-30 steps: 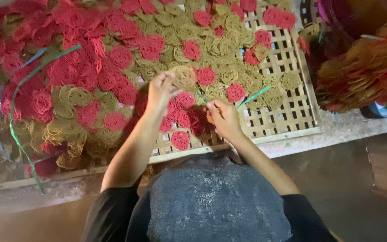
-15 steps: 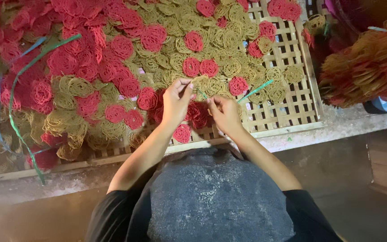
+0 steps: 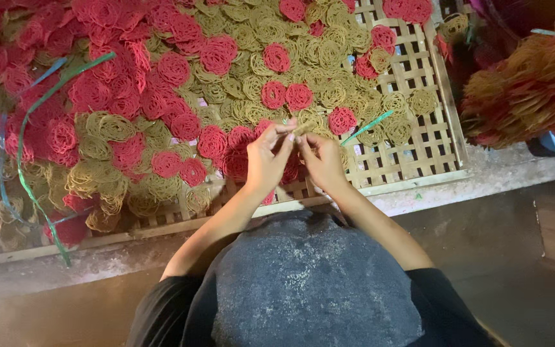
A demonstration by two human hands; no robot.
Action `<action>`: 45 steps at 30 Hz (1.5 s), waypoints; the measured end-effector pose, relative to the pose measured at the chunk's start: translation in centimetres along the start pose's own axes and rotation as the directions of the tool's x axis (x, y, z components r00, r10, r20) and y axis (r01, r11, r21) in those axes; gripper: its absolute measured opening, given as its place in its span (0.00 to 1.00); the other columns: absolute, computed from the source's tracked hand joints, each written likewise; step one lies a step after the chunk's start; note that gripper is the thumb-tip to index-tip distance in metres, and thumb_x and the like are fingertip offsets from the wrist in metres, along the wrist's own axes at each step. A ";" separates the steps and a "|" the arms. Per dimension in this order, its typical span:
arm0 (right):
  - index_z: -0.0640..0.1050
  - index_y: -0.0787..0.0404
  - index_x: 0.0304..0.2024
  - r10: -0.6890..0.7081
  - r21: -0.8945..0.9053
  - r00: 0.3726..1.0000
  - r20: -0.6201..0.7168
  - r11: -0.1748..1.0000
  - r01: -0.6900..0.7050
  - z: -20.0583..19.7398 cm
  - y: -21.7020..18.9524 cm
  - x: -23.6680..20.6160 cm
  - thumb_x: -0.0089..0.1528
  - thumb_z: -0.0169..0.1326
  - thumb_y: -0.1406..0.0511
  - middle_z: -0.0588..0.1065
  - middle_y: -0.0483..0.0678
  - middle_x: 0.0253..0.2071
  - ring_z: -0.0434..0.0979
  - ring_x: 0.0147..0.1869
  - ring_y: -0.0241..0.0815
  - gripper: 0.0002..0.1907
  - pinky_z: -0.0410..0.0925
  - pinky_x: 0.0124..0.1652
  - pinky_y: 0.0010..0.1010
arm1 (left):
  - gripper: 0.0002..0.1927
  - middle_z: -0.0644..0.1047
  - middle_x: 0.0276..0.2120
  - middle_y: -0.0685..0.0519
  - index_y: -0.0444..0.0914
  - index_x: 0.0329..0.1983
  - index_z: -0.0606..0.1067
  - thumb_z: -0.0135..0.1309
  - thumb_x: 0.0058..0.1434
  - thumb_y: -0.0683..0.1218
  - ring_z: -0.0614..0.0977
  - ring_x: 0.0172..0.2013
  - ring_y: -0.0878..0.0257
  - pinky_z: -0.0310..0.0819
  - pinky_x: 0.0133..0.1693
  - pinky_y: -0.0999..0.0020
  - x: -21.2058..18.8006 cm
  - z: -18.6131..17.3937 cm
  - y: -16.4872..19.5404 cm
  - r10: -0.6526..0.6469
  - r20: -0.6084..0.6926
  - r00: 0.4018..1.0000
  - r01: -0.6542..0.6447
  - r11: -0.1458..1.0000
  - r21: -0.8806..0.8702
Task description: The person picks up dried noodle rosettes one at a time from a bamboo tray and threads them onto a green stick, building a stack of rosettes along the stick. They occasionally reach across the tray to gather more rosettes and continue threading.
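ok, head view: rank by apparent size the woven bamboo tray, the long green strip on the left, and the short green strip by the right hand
1. Woven bamboo tray, spans most of the frame.
2. Long green strip, curving down the left side.
3. Short green strip, just beyond the right hand.
All lie at a similar depth, so the order seems safe.

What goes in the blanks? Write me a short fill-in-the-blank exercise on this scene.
1. The round lacy noodle coils are red and ____.
2. They lie on a woven ____ lattice tray.
3. The left hand and right hand meet over the tray's ____ edge.

Missing words: yellow; bamboo; near
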State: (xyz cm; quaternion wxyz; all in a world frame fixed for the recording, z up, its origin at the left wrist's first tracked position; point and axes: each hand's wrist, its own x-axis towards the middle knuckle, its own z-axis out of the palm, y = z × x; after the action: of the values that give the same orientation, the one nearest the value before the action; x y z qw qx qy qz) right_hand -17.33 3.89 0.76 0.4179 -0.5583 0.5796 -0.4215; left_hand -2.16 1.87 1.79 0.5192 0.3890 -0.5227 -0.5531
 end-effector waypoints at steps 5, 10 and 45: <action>0.78 0.68 0.40 -0.154 -0.169 0.988 0.032 0.973 0.157 -1.7 -0.3 -0.3 0.68 0.52 0.68 0.76 0.50 0.34 0.75 0.41 0.38 0.08 0.67 0.41 0.32 | 0.12 0.85 0.44 0.49 0.37 0.52 0.82 0.50 0.73 0.40 0.82 0.44 0.71 0.75 0.55 0.65 0.1 -0.7 1.3 -0.194 0.089 0.977 0.186 0.978 0.097; 0.73 0.64 0.58 -0.310 -0.297 0.936 -0.167 0.921 0.252 -4.1 -1.8 -1.2 0.62 0.49 0.71 0.72 0.56 0.54 0.72 0.61 0.49 0.20 0.65 0.62 0.39 | 0.07 0.85 0.37 0.49 0.40 0.43 0.84 0.60 0.63 0.40 0.86 0.34 0.63 0.56 0.71 0.51 1.0 0.0 3.4 0.039 0.118 0.992 -0.084 0.911 0.403; 0.81 0.66 0.35 -0.010 -0.172 0.999 -0.036 0.985 0.004 -0.6 -1.3 0.3 0.67 0.58 0.66 0.72 0.44 0.21 0.66 0.26 0.29 0.09 0.60 0.27 0.26 | 0.14 0.82 0.47 0.53 0.34 0.57 0.77 0.52 0.70 0.39 0.80 0.43 0.72 0.76 0.43 0.74 3.0 -4.5 -1.0 -0.229 -0.014 0.973 0.229 0.973 -0.034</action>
State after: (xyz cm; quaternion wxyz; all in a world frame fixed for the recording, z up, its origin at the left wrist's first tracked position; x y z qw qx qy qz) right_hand -17.53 3.53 2.22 0.3560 -0.5868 0.6193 -0.3814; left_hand 1.56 -1.98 0.52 0.4626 0.4431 -0.4609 -0.6142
